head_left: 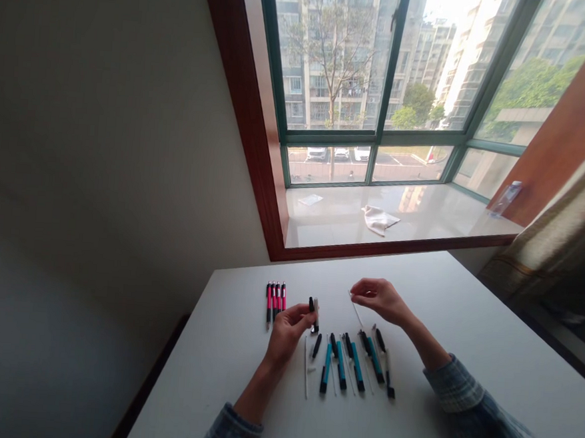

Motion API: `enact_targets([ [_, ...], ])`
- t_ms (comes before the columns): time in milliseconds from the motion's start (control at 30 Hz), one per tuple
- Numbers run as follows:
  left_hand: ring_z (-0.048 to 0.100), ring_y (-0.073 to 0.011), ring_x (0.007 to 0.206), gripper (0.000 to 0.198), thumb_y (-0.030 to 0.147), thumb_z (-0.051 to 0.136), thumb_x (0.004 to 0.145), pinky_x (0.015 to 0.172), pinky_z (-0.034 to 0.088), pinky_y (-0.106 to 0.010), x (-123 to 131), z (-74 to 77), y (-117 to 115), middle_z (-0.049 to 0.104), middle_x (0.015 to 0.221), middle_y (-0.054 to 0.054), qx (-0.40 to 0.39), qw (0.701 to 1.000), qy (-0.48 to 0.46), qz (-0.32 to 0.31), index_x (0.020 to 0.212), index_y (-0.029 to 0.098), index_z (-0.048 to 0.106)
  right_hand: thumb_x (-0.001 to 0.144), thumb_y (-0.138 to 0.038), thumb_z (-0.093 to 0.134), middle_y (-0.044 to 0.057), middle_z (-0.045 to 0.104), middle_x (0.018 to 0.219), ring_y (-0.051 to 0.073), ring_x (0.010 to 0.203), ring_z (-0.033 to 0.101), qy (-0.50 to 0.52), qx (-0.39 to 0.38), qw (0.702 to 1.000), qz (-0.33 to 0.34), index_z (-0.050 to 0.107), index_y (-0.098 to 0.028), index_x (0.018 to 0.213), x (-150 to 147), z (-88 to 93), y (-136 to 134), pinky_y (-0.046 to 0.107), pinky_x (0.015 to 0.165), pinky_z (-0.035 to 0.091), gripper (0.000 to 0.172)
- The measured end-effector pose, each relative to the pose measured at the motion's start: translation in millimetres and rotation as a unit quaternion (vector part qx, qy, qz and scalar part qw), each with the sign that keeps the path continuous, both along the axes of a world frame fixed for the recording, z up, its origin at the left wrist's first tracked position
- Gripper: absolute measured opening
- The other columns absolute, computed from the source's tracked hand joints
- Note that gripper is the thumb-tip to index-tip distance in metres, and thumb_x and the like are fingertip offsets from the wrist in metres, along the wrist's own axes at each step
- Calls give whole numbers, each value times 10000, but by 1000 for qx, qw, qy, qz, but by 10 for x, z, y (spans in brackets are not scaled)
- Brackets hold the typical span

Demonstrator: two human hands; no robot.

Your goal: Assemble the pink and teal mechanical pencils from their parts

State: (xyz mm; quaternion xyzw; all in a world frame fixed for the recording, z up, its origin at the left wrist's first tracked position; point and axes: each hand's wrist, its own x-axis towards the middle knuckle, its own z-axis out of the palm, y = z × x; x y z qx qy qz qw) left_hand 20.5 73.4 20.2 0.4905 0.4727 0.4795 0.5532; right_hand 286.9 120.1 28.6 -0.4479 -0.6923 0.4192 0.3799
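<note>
My left hand (289, 329) is closed around a black pen barrel piece (313, 312), held upright above the white table (465, 324). My right hand (380, 298) pinches a thin white refill (355, 309) that slants down toward the table. Below and between the hands lie several blue-and-black pens (350, 363) in a row, with thin white refills (306, 373) and small black parts beside them. Several pink-and-black pens (275, 298) lie side by side just left of my left hand.
The table stands against a window sill (422, 225) bearing a crumpled white cloth (378, 220), a flat clear wrapper (310, 199) and a plastic bottle (505, 197). A curtain (562, 224) hangs at the right. A plain wall fills the left.
</note>
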Motion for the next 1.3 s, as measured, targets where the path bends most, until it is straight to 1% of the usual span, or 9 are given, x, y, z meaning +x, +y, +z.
enact_targets([
  [100, 640, -195, 802, 318, 427, 824, 755, 755, 518, -309, 20, 45, -26, 753, 877, -69, 6, 1000, 16, -14, 935, 166, 808, 815, -439, 781, 66, 769, 925, 212, 881, 727, 74, -5, 997, 24, 743, -157, 949, -198, 213, -53, 375, 864, 605, 314],
  [233, 657, -212, 810, 362, 470, 818, 753, 736, 532, -320, 30, 73, -44, 748, 864, -71, 12, 999, 26, -27, 956, 170, 810, 778, -462, 818, 64, 769, 911, 217, 852, 731, 94, -2, 993, 70, 752, -160, 931, -427, 411, -94, 389, 850, 612, 344],
  [700, 643, -187, 742, 350, 470, 816, 750, 697, 551, -316, 34, 72, -41, 748, 888, -82, 40, 997, 46, -57, 917, 161, 810, 828, -502, 771, 36, 759, 843, 197, 772, 716, -4, 37, 988, 148, 762, -193, 980, -492, 460, -126, 330, 739, 594, 345],
  [767, 649, -195, 758, 348, 469, 810, 756, 698, 556, -322, 29, 71, -40, 747, 897, -82, 38, 997, 46, -55, 925, 165, 808, 846, -504, 756, 40, 762, 846, 199, 770, 716, -26, 41, 993, 107, 756, -198, 997, -435, 418, -111, 322, 727, 584, 341],
  [833, 657, -208, 784, 345, 464, 808, 759, 701, 558, -324, 20, 69, -43, 739, 877, -76, 33, 997, 44, -47, 938, 169, 806, 892, -476, 715, 61, 769, 859, 206, 773, 715, -95, 53, 994, 9, 760, -202, 960, -355, 329, -86, 315, 714, 564, 286],
  [933, 664, -217, 805, 353, 455, 821, 749, 713, 559, -324, 9, 64, -48, 722, 840, -65, 26, 999, 37, -29, 955, 169, 803, 925, -384, 683, 120, 774, 878, 238, 794, 716, -295, 26, 946, -129, 776, -193, 876, -242, 136, -60, 322, 705, 523, 218],
  [1033, 669, -223, 816, 363, 465, 822, 746, 716, 560, -328, 5, 60, -51, 724, 846, -67, 22, 999, 35, -24, 959, 172, 804, 884, -326, 711, 174, 767, 896, 280, 816, 723, -425, -39, 893, -145, 786, -168, 848, -206, -31, -79, 332, 693, 496, 178],
  [1133, 676, -228, 822, 368, 472, 821, 746, 714, 562, -331, 5, 57, -52, 732, 853, -70, 23, 999, 35, -25, 964, 175, 806, 882, -273, 684, 188, 759, 922, 286, 823, 723, -433, -43, 890, -135, 782, -159, 876, -255, -94, -123, 327, 684, 487, 150],
  [1300, 682, -226, 829, 358, 467, 816, 755, 713, 565, -330, 0, 58, -55, 743, 893, -73, 30, 999, 39, -20, 964, 176, 808, 870, -167, 624, 198, 753, 913, 298, 850, 718, -426, -34, 894, -132, 768, -144, 852, -360, -48, -167, 348, 725, 491, 147],
])
